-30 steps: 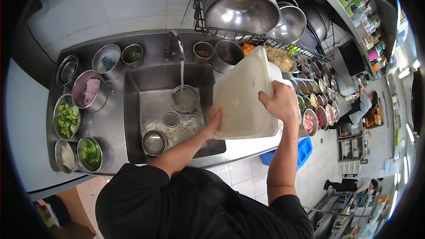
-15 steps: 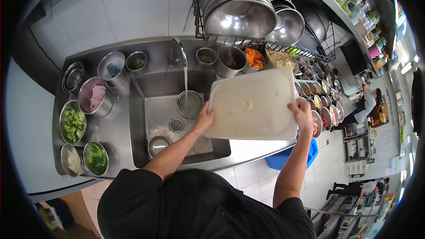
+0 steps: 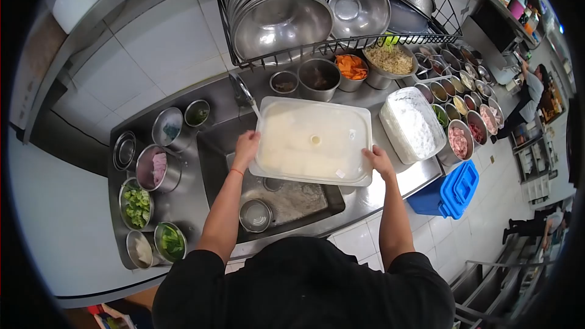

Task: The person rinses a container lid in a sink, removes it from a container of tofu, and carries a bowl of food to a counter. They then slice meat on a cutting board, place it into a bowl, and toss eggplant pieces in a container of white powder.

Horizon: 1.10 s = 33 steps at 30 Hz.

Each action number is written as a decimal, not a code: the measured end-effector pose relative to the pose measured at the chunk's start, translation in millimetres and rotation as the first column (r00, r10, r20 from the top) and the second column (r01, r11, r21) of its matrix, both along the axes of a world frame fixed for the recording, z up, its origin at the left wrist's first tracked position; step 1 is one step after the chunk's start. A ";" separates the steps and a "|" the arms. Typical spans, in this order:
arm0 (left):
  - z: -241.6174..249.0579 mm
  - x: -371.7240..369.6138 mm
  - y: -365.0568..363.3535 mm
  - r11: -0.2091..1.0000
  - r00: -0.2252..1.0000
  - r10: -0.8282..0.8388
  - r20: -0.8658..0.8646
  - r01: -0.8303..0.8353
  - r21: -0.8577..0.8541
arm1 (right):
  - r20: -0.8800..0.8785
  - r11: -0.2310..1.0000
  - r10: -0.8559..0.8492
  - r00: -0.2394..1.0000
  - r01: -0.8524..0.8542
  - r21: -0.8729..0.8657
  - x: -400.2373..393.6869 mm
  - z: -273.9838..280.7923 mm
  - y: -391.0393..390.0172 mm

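I hold a large rectangular translucent plastic lid (image 3: 314, 140), with a small round mark at its middle, over the right part of the sink (image 3: 304, 207). My left hand (image 3: 246, 149) is closed on its left edge. On the lower right edge, my right hand (image 3: 379, 162) grips it too. Beyond the lid's left corner is the tap (image 3: 244, 90), with water running from its spout; the lid hides the lower stream. A metal bowl (image 3: 256, 215) sits in the sink below my left hand. To the right stands a white tub (image 3: 413, 125) with white contents.
Left of the sink are bowls of broccoli (image 3: 135, 206), leafy greens (image 3: 171, 241) and pink cloth-like stuff (image 3: 159, 167). Behind stand sliced carrots (image 3: 351, 67) and sprouts (image 3: 390, 60) under a wire rack (image 3: 341, 42) of bowls. A blue bin (image 3: 448, 192) is on the floor. A person (image 3: 529, 97) stands far right.
The lid has shifted left over the sink, and my view has turned. The white tub of white contents, hidden behind the lid before, now shows. Both hands keep hold of the lid.
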<state>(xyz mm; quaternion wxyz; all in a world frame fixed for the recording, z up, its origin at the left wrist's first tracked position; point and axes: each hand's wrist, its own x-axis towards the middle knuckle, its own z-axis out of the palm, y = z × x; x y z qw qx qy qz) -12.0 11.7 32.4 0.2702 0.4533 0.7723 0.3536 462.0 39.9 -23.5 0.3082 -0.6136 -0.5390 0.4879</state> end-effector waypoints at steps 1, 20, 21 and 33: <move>1.6 -0.4 0.9 0.998 0.991 0.021 0.133 -0.013 -0.061 | 0.048 0.999 0.022 0.999 -0.024 0.035 -1.3 -1.2 6.6; -54.9 -3.3 14.5 0.975 0.341 -0.159 0.927 0.200 0.093 | 0.775 0.877 0.161 0.611 -0.449 0.172 -168.7 62.3 -0.7; -47.6 -1.4 15.8 0.962 0.324 -0.194 0.926 0.249 0.114 | 0.801 0.873 0.141 0.582 -0.454 0.176 -173.4 63.5 0.5; -106.9 -59.5 14.0 0.503 0.633 -0.746 -0.208 0.739 0.448 | 0.820 0.787 -0.181 0.543 -0.420 0.452 -165.3 42.2 10.2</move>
